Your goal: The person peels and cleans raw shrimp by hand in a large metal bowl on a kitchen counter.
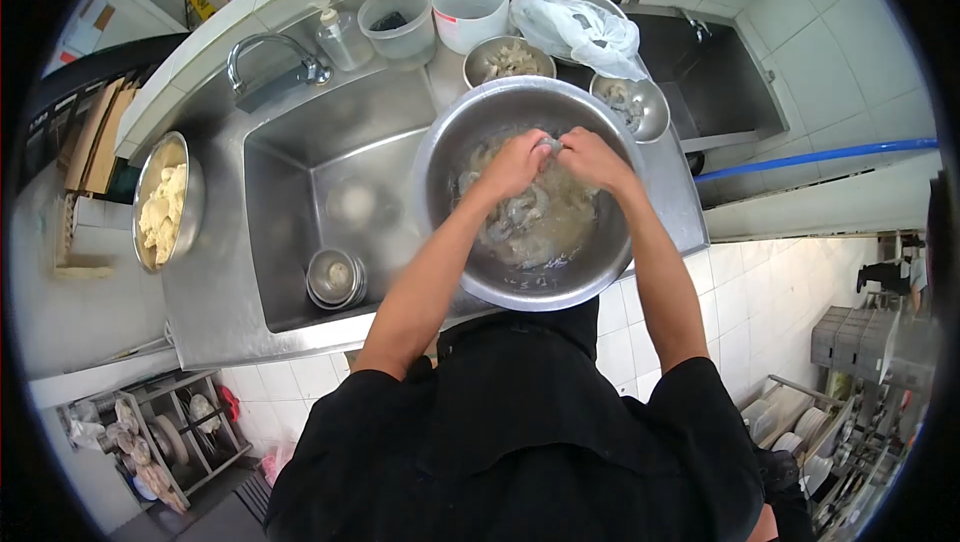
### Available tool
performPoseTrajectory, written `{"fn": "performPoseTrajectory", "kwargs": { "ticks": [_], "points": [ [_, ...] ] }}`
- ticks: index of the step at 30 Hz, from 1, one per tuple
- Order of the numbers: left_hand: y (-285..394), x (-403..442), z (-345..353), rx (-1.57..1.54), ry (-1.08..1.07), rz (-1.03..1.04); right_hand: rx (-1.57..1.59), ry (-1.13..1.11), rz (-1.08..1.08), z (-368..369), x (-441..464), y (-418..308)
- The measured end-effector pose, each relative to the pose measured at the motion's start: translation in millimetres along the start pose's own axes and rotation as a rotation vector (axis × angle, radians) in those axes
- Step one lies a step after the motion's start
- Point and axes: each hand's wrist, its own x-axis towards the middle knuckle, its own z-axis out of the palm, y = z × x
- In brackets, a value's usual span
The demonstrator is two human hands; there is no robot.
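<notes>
A large metal bowl (445, 242) stands on the counter in front of me, with grey raw shrimp (525, 212) lying in cloudy water inside it. Over its far half, my left hand (517, 164) and my right hand (592, 158) meet, fingers pinched on one small grey shrimp (550, 145). Both hands are closed on it, just above the water. Beyond the rim, a smaller metal bowl (475, 64) holds pale shrimp pieces or shells. Another small bowl (655, 120) at the right holds grey shrimp. My fingertips partly cover the held shrimp.
Left of the bowl is a steel sink (350, 172) with stacked small bowls (335, 277) and a faucet (275, 62). A bowl of yellow dough-like food (163, 212) stands far left. Plastic tubs (398, 40), a soap bottle (340, 39) and a white plastic bag (585, 27) line the back.
</notes>
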Motion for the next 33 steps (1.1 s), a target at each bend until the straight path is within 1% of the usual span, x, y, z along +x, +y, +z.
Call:
{"fn": "performPoseTrajectory", "kwargs": {
  "ticks": [1, 2, 3, 4, 6, 7, 9, 10, 12, 13, 14, 16, 17, 18, 20, 22, 24, 26, 27, 28, 29, 30, 31, 32, 33],
  "points": [
    [-9.8, 2.9, 1.9, 0.002, 0.0, 0.004, -0.068, 0.053, 0.029, 10.2, 6.0, -8.1],
    [-22.0, 4.1, 3.2, 0.109, 0.086, 0.122, -0.134, 0.106, 0.058, 18.1, 10.6, -15.2],
    [-23.8, 2.6, 0.1, 0.215, 0.173, 0.239, -0.182, 0.135, 0.005, 20.6, 12.6, -23.5],
    [-26.4, 1.1, -5.4, 0.217, 0.177, 0.24, -0.183, 0.137, 0.001, 19.7, 13.0, -29.5],
    [-30.2, -5.7, -20.0, -0.053, 0.013, 0.062, -0.219, 0.07, -0.059, 12.2, 16.4, -43.5],
    [-32.7, -9.8, -23.5, -0.047, 0.019, 0.057, -0.215, 0.07, -0.067, 3.4, 16.7, -57.0],
    [-36.3, -11.5, -28.4, -0.268, 0.054, -0.057, -0.413, -0.119, 0.067, -18.2, 17.3, -78.2],
    [-47.4, -7.4, -30.8, -0.263, 0.048, -0.053, -0.411, -0.112, 0.072, -22.5, 19.5, -83.0],
    [-66.4, 1.0, -33.1, 0.058, 0.411, 0.145, -0.462, 0.045, 0.071, -29.5, 24.8, -86.0],
    [-47.5, -3.6, -35.8, 0.09, 0.4, 0.006, -0.405, 0.104, 0.006, -32.0, 35.6, -80.0],
    [-45.8, -2.1, -29.5, 0.082, 0.39, 0.01, -0.348, 0.164, -0.061, -37.0, 50.2, -74.5],
    [-50.5, 2.6, -20.1, 0.216, 0.228, -0.049, 0.016, 0.418, -0.255, -58.4, 68.1, -85.8],
    [-51.8, 3.9, -13.3, 0.4, 0.134, -0.112, 0.017, 0.418, -0.252, -59.7, 77.6, -84.3],
    [-54.4, 4.1, -6.6, 0.401, 0.132, -0.116, -0.086, 0.599, -0.266, -59.0, 86.7, -82.7],
    [-60.8, 0.6, 3.9, 0.59, -0.049, -0.226, -0.182, 0.779, -0.28, -52.1, 88.4, -77.3],
    [-55.4, 1.0, 6.0, 0.633, -0.044, -0.239, -0.14, 0.383, -0.028, -57.6, 77.0, -66.5],
    [-46.2, -3.6, 6.0, 0.614, -0.076, -0.335, -0.265, 0.056, 0.241, -37.5, 65.4, -56.7],
    [-52.2, -6.3, 8.7, 0.613, -0.097, -0.33, -0.318, 0.072, 0.486, -1.2, 38.2, -51.5],
    [-51.0, -7.2, 10.1, 0.591, -0.052, -0.295, -0.317, 0.068, 0.485, 15.5, 30.6, -38.7],
    [-49.2, -4.4, 9.5, 0.571, -0.004, -0.255, -0.2, -0.022, 0.326, 29.6, 26.2, -22.5],
    [-48.7, 0.7, 7.3, 0.572, -0.004, -0.252, -0.084, -0.11, 0.168, 35.1, 24.4, -13.5],
    [-47.3, 4.1, 4.6, 0.402, 0.113, -0.076, -0.082, -0.11, 0.172, 31.9, 24.0, -14.4],
    [-46.3, 4.0, 4.0, 0.229, 0.22, 0.096, 0.275, 0.042, 0.241, 28.9, 24.4, -15.3],
    [-44.5, 4.1, 4.0, 0.231, 0.21, 0.099, 0.63, 0.202, 0.303, 26.0, 25.8, -16.8],
    [-37.5, 4.9, 2.1, 0.137, 0.26, 0.117, 0.719, 0.28, 0.267, 25.2, 27.4, -17.8]
  ]
}}
